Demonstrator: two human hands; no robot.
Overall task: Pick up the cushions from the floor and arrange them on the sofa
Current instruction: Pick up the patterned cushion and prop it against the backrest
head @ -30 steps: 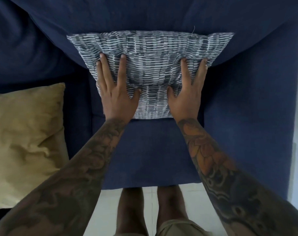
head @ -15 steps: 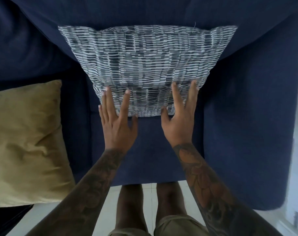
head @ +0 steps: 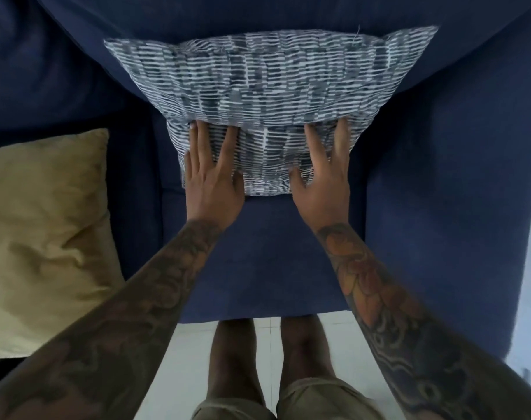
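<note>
Both hands flat on the patterned cushion (head: pixel 267 95), palms down, fingers straight and spread. Left hand (head: pixel 211 177) presses the lower left part of the cushion; right hand (head: pixel 321 174) presses the lower right part. Fingertips of both sink into a crease across the fabric; neither hand curls round anything. Grey-and-white patterned cushion stands propped against the backrest of the blue sofa (head: pixel 440 192), its lower edge on the seat just ahead of the wrists. Bare seat fabric lies under both forearms. Yellow cushion (head: pixel 43 237) lies on the sofa seat well to the left of the left hand, apart from the patterned one. Pale tiled floor (head: pixel 185 359) visible below the forearms, with the person's legs.
</note>
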